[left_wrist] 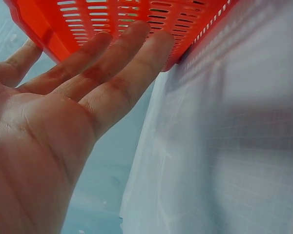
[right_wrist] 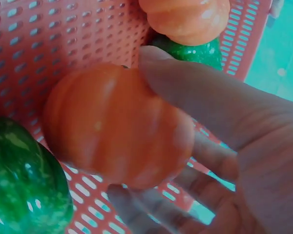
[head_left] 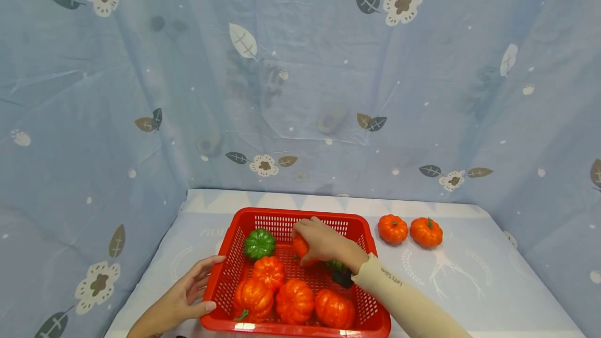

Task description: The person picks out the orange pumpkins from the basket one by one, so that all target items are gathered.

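My right hand (head_left: 324, 244) is inside a red plastic basket (head_left: 300, 213), gripping a small orange pumpkin (head_left: 299, 246). In the right wrist view the thumb lies over the top of that pumpkin (right_wrist: 117, 126) and the fingers curl beneath it. My left hand (head_left: 180, 299) is at the basket's left side, thumb near the rim; its fairly straight fingers (left_wrist: 117, 92) touch the slotted wall. A green pumpkin (head_left: 260, 244) sits in the basket's back left corner. Another green one (head_left: 335, 265) is mostly hidden under my right wrist. Several orange pumpkins (head_left: 295, 301) fill the front of the basket.
Two orange pumpkins, one (head_left: 393, 229) beside the other (head_left: 426, 232), lie on the table right of the basket. A pale patterned cloth (head_left: 451, 275) covers the table. Blue flowered curtains (head_left: 300, 93) hang behind and at both sides.
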A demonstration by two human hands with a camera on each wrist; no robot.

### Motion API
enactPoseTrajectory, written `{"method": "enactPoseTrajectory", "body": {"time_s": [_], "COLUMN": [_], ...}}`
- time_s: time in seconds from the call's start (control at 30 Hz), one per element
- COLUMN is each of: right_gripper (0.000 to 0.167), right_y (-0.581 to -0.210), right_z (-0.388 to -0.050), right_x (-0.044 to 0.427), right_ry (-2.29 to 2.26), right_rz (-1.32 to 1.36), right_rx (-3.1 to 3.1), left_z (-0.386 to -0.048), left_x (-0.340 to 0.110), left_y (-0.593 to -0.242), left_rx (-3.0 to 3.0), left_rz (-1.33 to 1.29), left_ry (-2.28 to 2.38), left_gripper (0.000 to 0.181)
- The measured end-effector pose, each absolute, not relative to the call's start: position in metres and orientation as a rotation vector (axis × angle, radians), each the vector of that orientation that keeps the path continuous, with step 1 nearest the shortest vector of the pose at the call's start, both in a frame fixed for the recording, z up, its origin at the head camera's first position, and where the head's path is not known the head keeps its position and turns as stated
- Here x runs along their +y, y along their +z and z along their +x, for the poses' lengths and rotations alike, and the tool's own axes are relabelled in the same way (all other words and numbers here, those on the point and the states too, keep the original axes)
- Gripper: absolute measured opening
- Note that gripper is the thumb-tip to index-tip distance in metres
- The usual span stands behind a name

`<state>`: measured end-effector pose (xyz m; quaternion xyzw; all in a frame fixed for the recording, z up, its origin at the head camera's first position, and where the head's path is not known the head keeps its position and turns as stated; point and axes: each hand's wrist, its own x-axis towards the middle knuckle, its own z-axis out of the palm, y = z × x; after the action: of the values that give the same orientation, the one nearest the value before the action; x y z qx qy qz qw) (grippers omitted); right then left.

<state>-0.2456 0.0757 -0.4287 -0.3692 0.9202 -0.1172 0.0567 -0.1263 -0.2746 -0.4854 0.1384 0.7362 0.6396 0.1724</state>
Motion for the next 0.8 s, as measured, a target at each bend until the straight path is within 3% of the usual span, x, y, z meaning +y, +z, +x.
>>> {"method": "enactPoseTrajectory", "body": {"time_s": [0.23,0.53,0.8], "right_gripper": [0.068,0.062,0.069], "right_y": [-0.429,-0.424,-0.413], "right_z": [-0.245,-0.25,-0.25], "right_x": [0.077,0.088,0.099], "right_ry": [-0.149,-0.502,-0.563], "right_rz": [-1.077,-1.077,-1.071], "right_rx": [2.779,2.653,2.602], "left_z": [-0.126,-0.127,-0.126], "left_x": [-0.274,-0.273,-0.273], "left_y": [-0.485,-0.486,-0.486], "left_rx": [2.098,2.114,2.104], "left_rz": [0.374,0.344,0.346], "left_ry": [1.814,1.818,1.822], "left_gripper": [0.076,0.076,0.077]}}
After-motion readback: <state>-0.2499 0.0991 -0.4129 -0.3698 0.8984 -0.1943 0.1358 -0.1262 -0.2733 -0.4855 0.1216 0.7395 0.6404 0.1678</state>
